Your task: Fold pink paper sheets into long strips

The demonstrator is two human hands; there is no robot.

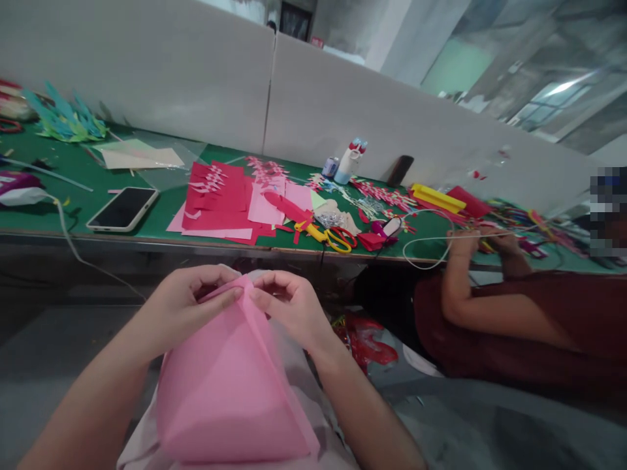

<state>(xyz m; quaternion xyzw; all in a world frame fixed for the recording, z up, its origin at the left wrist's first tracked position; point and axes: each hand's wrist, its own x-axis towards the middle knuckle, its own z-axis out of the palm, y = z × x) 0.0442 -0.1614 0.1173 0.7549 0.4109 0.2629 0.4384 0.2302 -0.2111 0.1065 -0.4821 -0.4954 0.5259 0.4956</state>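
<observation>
A large pink sheet [220,385] lies over the lap, with a narrow fold along its right side. My left hand [196,303] pinches its top corner between thumb and fingers. Close beside it, my right hand [291,303] pinches the same corner at the folded edge. The fingertips of both hands nearly meet there. Beyond the hands, red sheets [215,212] and pink sheets [267,203] are stacked on the green table [169,222], with scissors with yellow handles [337,241] to their right.
A phone [122,209] lies near the table's front edge. A white bottle [349,163] and a can [330,167] stand by the partition. At the right, a person in dark red [529,326] works at the table. A white cord [73,241] hangs over the edge at left.
</observation>
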